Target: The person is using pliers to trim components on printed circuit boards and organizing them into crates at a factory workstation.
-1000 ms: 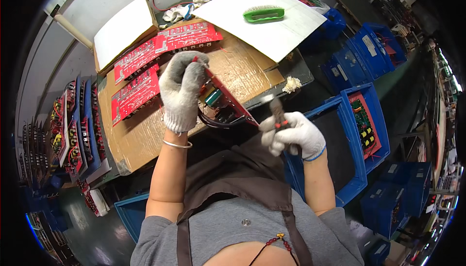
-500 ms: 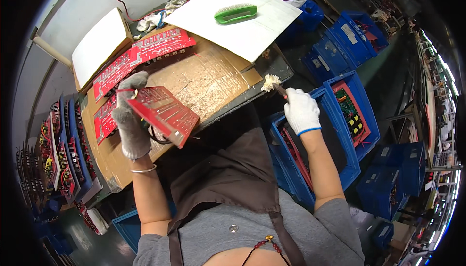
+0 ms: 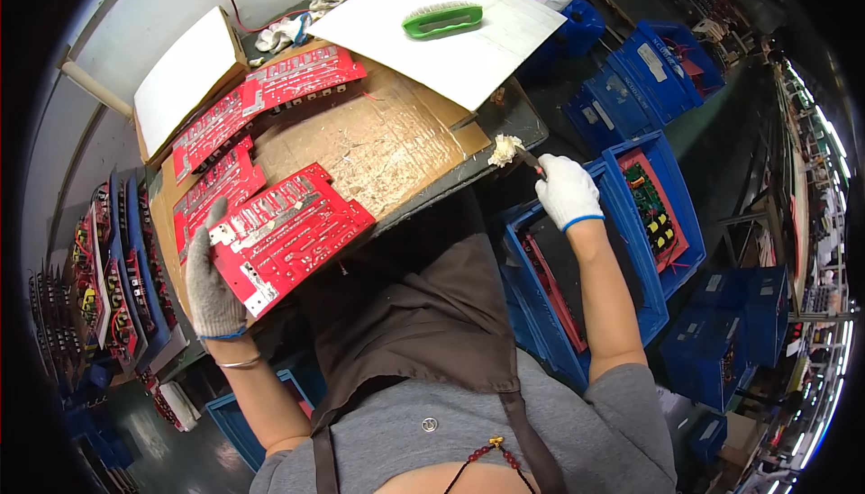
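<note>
My left hand point(image 3: 214, 282), in a grey knit glove, is closed on the left edge of a red circuit board point(image 3: 290, 233). The board is tilted over the near edge of the bench, its face with silvery solder areas turned up toward me. My right hand point(image 3: 569, 191), in a white glove with a blue cuff, grips a thin tool point(image 3: 526, 160) with a ragged cream-coloured clump point(image 3: 505, 150) at its tip. I cannot tell the tool's exact kind. Its tip is just off the bench's right corner, well apart from the board.
More red boards point(image 3: 302, 77) lie along the cardboard-covered bench point(image 3: 405, 152). A green-handled brush point(image 3: 443, 20) rests on a white panel point(image 3: 468, 62) at the back. Blue crates point(image 3: 662, 291) stand on the right, one holding a green circuit board point(image 3: 644, 197). Upright boards point(image 3: 117, 269) fill the left side.
My left hand has turned the red board from a steep, edge-on tilt to face up and moved slightly down and left. My right hand has shifted slightly right, still gripping the tool.
</note>
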A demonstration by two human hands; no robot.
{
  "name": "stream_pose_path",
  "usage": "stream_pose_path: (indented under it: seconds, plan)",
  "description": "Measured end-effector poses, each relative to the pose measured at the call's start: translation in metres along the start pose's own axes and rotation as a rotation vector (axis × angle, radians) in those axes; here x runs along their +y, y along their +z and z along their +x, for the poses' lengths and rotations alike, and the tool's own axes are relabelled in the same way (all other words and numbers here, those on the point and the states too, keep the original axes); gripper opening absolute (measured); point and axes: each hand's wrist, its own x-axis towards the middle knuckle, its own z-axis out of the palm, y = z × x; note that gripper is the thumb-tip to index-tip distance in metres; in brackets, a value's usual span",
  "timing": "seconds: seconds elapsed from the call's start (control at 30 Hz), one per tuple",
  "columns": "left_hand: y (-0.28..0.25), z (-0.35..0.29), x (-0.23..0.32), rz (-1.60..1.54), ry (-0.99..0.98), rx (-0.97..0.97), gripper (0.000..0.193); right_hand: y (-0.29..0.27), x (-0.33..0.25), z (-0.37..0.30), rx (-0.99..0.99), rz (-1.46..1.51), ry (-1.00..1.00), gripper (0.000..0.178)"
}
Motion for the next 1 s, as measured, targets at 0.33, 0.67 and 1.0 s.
stream_pose_path:
  seconds: [0.33,0.67,1.0]
  plan:
    - [0.023,0.013,-0.049,-0.074,0.175,0.037,0.057,0.012,0.005,-0.044,-0.687,2.482,0.044,0.069]
    - [0.022,0.032,-0.089,0.079,0.163,-0.062,0.070,-0.038,-0.141,-0.065,-0.751,1.197,-0.465,0.092]
    - [0.018,0.034,-0.088,0.068,0.129,-0.137,0.089,-0.058,-0.212,-0.012,0.137,0.156,-0.898,0.059]
